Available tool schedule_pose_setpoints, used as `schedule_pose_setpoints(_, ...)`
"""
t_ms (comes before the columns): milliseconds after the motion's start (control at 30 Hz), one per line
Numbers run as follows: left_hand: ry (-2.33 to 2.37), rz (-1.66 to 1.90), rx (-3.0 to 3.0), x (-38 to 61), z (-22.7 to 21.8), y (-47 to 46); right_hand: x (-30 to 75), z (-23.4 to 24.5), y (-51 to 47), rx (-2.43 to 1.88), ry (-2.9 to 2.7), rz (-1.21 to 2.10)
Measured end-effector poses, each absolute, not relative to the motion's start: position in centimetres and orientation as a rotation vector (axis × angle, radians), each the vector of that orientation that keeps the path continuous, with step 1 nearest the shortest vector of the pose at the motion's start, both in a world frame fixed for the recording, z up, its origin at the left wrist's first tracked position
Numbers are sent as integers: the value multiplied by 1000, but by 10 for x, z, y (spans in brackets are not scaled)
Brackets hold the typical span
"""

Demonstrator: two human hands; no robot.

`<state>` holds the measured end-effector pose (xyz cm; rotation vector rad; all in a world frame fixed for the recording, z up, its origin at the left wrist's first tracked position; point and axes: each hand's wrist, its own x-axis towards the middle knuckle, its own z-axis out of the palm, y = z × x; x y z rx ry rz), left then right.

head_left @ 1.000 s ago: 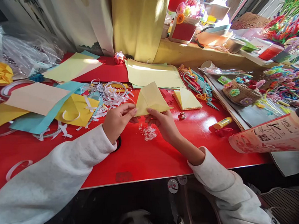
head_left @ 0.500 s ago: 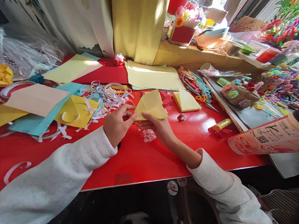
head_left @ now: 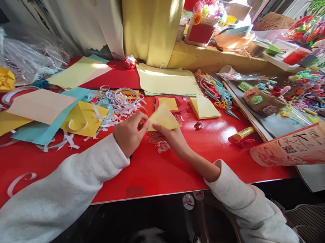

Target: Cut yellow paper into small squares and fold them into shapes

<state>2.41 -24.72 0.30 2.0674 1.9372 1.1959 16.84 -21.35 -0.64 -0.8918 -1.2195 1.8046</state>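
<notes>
Between my hands, above the red table (head_left: 159,180), is a sheet of yellow paper (head_left: 164,118) that looks folded into a triangle. My left hand (head_left: 131,133) pinches its left corner between thumb and finger. My right hand (head_left: 175,138) grips the lower edge, thumb on top and fingers beneath. Just behind it lie small red and yellow paper squares (head_left: 171,103). To the right sits a stack of yellow paper squares (head_left: 206,107), with small shiny beads (head_left: 198,125) in front of it. Under my right hand is a little crumpled clear piece (head_left: 163,146).
Paper scraps and strips (head_left: 124,108) with tape rolls lie at left, beside coloured sheets (head_left: 42,107). Scissors (head_left: 228,107), a glue stick (head_left: 243,133) and a tilted drink cup (head_left: 295,146) are at right. Larger yellow sheets (head_left: 167,79) lie at the back.
The yellow paper has gone from a squarish, partly open shape to a narrower triangle. More of the small squares behind it shows. Both hands keep their hold and have barely moved.
</notes>
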Motion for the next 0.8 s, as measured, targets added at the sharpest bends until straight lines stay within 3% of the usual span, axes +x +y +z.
schedule_pose_setpoints(200, 1828, 1066, 2394, 23, -2, -247, 170, -5, -212, -897, -1145, 1842)
schedule_pose_setpoints(800, 1893, 797, 2502, 24, -4, -249, 170, -3, -212, -937, -1249, 1780)
